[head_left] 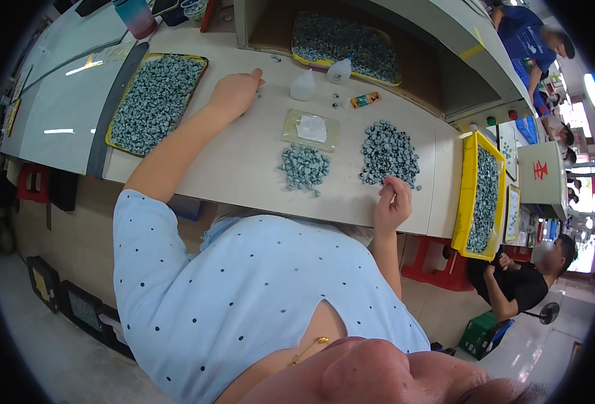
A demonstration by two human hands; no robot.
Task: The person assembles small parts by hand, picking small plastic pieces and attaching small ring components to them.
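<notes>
My left hand [235, 94] is over the far left part of the table, its fingers bent together. A few small pieces lie beside it, and what it holds, if anything, is hidden. At the near edge of a pile of small grey-green pieces with dark parts [390, 153] is my right hand [394, 202], fingers curled in a pinch; I cannot make out what is between them. A smaller pile of similar pieces [304, 167] lies left of it, below a yellowish pad [298, 137] bearing a folded white tissue [312, 128].
Yellow-edged trays of pieces stand at left [154, 104] and on the shelf [345, 47]; a yellow bin [468, 195] is at right. Two small white squeeze bottles [303, 86] [339, 71] and an orange-green packet [365, 99] lie beyond the pad. Other people sit at right.
</notes>
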